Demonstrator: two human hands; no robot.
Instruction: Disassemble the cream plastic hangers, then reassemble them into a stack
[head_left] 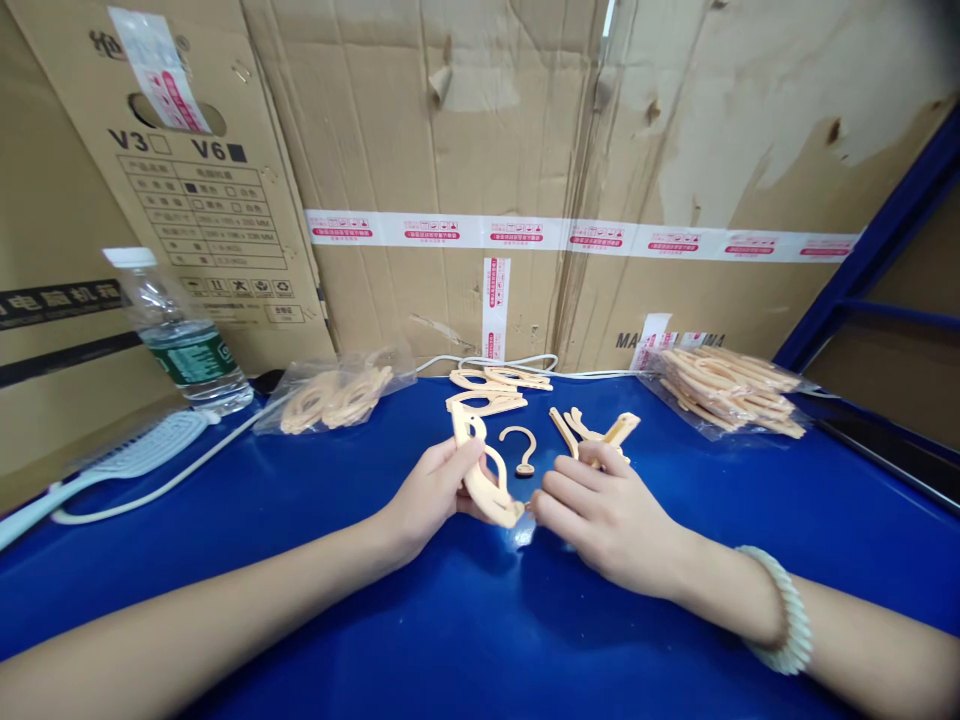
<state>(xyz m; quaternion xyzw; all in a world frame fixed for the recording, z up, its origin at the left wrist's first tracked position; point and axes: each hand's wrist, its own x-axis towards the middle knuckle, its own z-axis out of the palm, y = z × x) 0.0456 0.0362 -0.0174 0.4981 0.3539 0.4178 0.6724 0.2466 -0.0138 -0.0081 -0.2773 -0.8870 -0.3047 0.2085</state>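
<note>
The left hand (429,492) pinched a peach plastic hanger piece (486,492), judged best braced steady while the right hand (609,520), its hold indeterminable, curled beside the lower tip.

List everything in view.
Cardboard panels: several, brown, back and left
Printed tape strips: several, white and red, on cardboard
Glossy tabletop: one, blue, below
Metal frame: one, blue, right
Clear plastic bottle: one, green label, left
Paddle hairbrush: one, pale blue, left
Thin cable: count unclear, white, left and back
Clear plastic bags: two, beige contents, back left, back right
Small object: one, black, beside bottle
Flat curved pieces: several, beige, back centre
Curved hook: one, beige, centre
Slim strips: several, beige, right of hook
Flat slab: one, black, right edge
Ribbed bracelet: one, pale green, right wrist
Openwork flat piece: one, beige, centre
Left hand: one, bare, centre, holding the openwork piece
Right hand: one, bare, right of centre
</note>
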